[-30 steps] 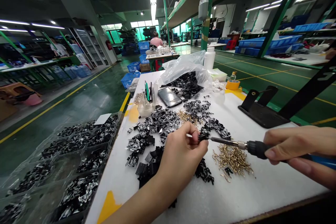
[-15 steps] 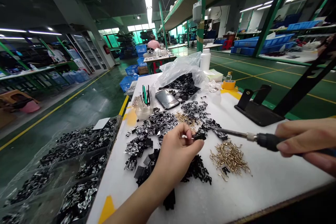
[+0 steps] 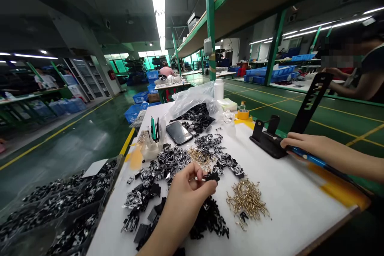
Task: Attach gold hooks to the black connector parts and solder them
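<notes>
Head view only. Left hand (image 3: pixel 189 192) at about 6 o'clock, low over the white workbench (image 3: pixel 300 184), thumb and forefinger pinched closed on a small black metal part (image 3: pixel 211 177), other fingers loosely curled. Right hand (image 3: pixel 312 146) at about 3 o'clock, fingers curled around the blue handle of a soldering iron (image 3: pixel 309 157); the iron's tip can't be seen. Hand and iron are right at a black metal stand (image 3: pixel 268 142), and the tip end sits by it; can't tell if it's seated.

Around the left hand: a pile of black parts (image 3: pixel 208 220) just below it, silver-and-black clips (image 3: pixel 171 162) at 11 o'clock, and brass pins (image 3: pixel 247 200) at 4 o'clock. Further out: a phone (image 3: pixel 179 133) and a plastic bag (image 3: pixel 195 100) at 12 o'clock, a white bottle (image 3: pixel 219 89) and yellow tape (image 3: pixel 243 115) at 1 o'clock, a compartment tray of clips (image 3: pixel 60 204) at 8 o'clock. A co-worker (image 3: pixel 165 71) sits far off at 12 o'clock; another person's arm (image 3: pixel 357 88) is at 2 o'clock.
</notes>
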Motion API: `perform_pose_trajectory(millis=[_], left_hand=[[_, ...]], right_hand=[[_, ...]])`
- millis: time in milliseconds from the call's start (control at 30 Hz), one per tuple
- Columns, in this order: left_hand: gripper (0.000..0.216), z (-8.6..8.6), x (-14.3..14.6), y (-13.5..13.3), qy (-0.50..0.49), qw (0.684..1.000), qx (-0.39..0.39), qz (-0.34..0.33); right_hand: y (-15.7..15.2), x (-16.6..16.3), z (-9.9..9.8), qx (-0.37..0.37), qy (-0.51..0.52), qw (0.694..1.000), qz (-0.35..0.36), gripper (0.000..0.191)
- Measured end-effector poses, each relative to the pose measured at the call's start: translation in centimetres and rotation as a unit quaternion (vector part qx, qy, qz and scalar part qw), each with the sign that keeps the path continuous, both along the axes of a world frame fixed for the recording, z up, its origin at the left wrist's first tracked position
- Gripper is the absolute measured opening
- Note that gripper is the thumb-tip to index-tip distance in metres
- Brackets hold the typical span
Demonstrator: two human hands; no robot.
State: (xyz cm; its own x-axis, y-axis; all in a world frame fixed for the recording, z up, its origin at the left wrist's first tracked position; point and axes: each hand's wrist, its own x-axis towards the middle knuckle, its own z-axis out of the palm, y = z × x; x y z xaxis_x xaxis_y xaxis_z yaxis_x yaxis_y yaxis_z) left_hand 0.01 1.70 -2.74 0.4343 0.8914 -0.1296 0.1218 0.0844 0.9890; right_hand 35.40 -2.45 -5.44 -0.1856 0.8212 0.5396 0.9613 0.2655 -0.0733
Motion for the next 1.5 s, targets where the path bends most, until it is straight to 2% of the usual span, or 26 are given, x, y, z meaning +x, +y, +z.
perform_pose_trajectory(millis=[67,133,233,433,567,700,800,933,1000,1067,1167,1267,1300,1367,1467,1500], left_hand=[[0.03,-0.1,-0.1,0.0,0.0,1.0,0.003,-0.002],[0.03,-0.1,-0.1,0.0,0.004,1.0,0.005,-0.003],[0.03,-0.2,-0.1,0.0,0.011,1.0,0.009,-0.007],[0.03,0.0,0.0,0.0,0.045,0.999,0.021,-0.012],[0.031,0.0,0.1,-0.1,0.049,0.999,0.02,-0.012],[0.03,0.3,0.2,-0.3,0.048,0.998,0.035,-0.003],[0.027,0.4,0.2,-0.5,0.062,0.996,0.056,0.004],[0.016,0.3,0.1,-1.0,0.144,0.979,0.144,0.026],[0.014,0.2,0.0,-1.1,0.179,0.967,0.178,0.029],[0.01,0.2,-0.1,-1.2,0.186,0.96,0.207,0.03],[0.012,-0.1,-0.2,-1.1,0.152,0.95,0.271,0.04],[0.021,-0.6,-0.2,-1.0,0.087,0.943,0.318,0.034],[0.023,-0.8,-0.1,-1.0,0.069,0.94,0.332,0.03],[0.026,-1.1,-0.1,-0.9,0.047,0.932,0.359,0.027],[0.029,-1.3,-0.1,-0.8,0.055,0.917,0.393,0.031],[0.031,-1.4,-0.1,-0.8,0.062,0.912,0.404,0.032]], right_hand=[[0.6,0.6,-0.7,-0.084,-0.015,0.996,0.015,0.037],[1.1,1.3,-1.2,-0.132,-0.023,0.991,0.019,0.04],[1.2,2.1,-1.3,-0.145,-0.029,0.989,0.005,0.042],[0.0,1.5,-1.3,-0.156,-0.04,0.986,-0.04,0.016],[-0.5,1.4,-1.6,-0.137,-0.062,0.985,-0.078,0.013],[-0.2,1.1,-0.3,-0.114,-0.103,0.982,-0.106,0.007],[1.0,-1.2,2.5,-0.086,-0.108,0.984,-0.115,0.014],[3.4,-7.8,6.0,-0.06,-0.037,0.996,-0.058,0.021],[4.4,-11.5,6.5,-0.059,0.026,0.998,0.002,0.022],[4.9,-14.6,5.8,-0.078,0.091,0.99,0.078,0.022],[4.9,-17.2,3.4,-0.143,0.19,0.957,0.168,0.024],[4.4,-17.6,1.4,-0.21,0.268,0.919,0.198,0.027],[4.3,-17.5,1.2,-0.241,0.305,0.898,0.207,0.026],[4.0,-17.4,1.1,-0.313,0.412,0.824,0.231,0.022],[3.8,-17.5,1.5,-0.39,0.555,0.686,0.264,0.02],[3.8,-17.6,1.5,-0.399,0.572,0.663,0.272,0.02]])
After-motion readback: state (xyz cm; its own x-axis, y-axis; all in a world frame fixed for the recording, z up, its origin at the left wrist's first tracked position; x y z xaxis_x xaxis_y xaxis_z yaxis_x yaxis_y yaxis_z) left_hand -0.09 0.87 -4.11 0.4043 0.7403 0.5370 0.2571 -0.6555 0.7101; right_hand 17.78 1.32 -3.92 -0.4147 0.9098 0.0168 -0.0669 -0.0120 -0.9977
